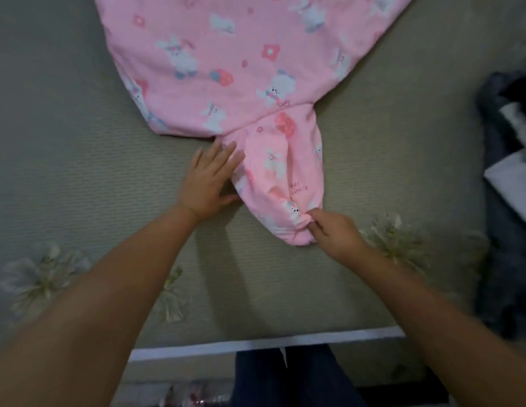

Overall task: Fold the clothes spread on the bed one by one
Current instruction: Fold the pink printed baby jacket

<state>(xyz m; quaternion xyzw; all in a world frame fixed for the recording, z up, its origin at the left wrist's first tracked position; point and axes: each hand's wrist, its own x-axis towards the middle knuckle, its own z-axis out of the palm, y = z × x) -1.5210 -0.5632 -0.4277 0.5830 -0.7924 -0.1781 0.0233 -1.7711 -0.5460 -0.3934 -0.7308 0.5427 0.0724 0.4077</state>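
a: where's the pink garment [226,63]?
b: spread on the bed [65,127], sleeve [280,171] toward the person.
a: hands?
b: left hand [208,183] flat, fingers straight, against the sleeve; right hand [332,233] pinching its cuff.

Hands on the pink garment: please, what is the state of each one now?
Left hand: open, fingers straight, resting flat at the sleeve's edge.
Right hand: closed, pinching the cuff end of the pink garment.
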